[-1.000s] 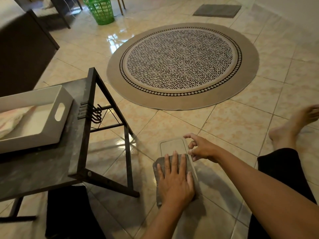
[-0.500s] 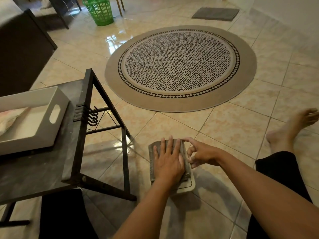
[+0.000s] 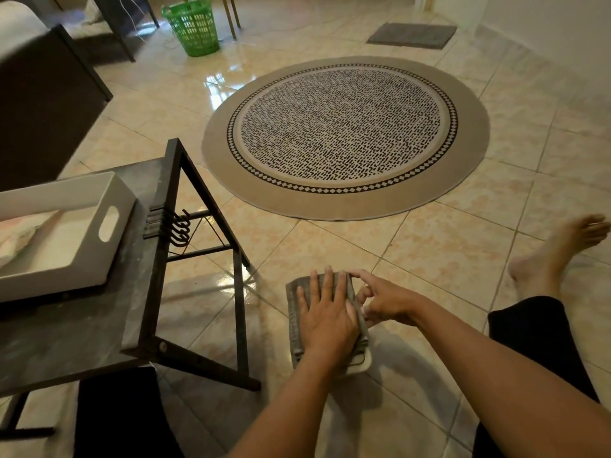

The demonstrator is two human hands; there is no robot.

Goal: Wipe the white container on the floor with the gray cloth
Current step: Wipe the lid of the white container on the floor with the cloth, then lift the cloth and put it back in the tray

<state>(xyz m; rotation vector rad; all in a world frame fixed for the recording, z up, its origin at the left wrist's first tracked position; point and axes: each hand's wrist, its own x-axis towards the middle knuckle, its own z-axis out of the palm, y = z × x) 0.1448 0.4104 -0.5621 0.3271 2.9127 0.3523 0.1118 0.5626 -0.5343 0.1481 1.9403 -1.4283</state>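
Note:
A flat white container [image 3: 361,364] lies on the tiled floor in front of me, almost wholly covered by the gray cloth [image 3: 295,312]; only its near right corner shows. My left hand [image 3: 327,319] presses flat on the cloth, fingers spread and pointing away from me. My right hand [image 3: 383,302] grips the container's right edge with curled fingers, touching the cloth's side.
A low black-framed table [image 3: 82,332] stands at the left with a white tray [image 3: 76,259] on it. A round patterned rug [image 3: 347,137] lies ahead, a green basket [image 3: 193,28] and a gray mat [image 3: 411,35] beyond. My bare foot [image 3: 555,249] rests at the right.
My left hand slid the cloth away from me, from the container's near end over its far end. The near corner is now uncovered. My right hand stayed on the right edge.

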